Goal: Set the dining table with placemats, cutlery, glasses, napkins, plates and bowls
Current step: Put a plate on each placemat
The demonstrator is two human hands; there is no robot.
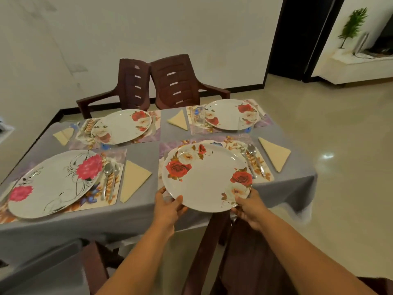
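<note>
Tablecloth [140, 211], held plate [207, 177] near-level.

You face a plain white wall [170, 28] with a dark skirting board at its foot. Against it, beyond the grey-clothed table [140, 150], stand two brown plastic armchairs [161, 81] side by side, backs touching. To the right of the chairs a dark doorframe [297, 39] opens onto a brighter room, where a small green plant [353, 24] stands on a white ledge. Right of the table, the glossy beige tiled floor [329, 135] catches a spot of reflected light.
</note>
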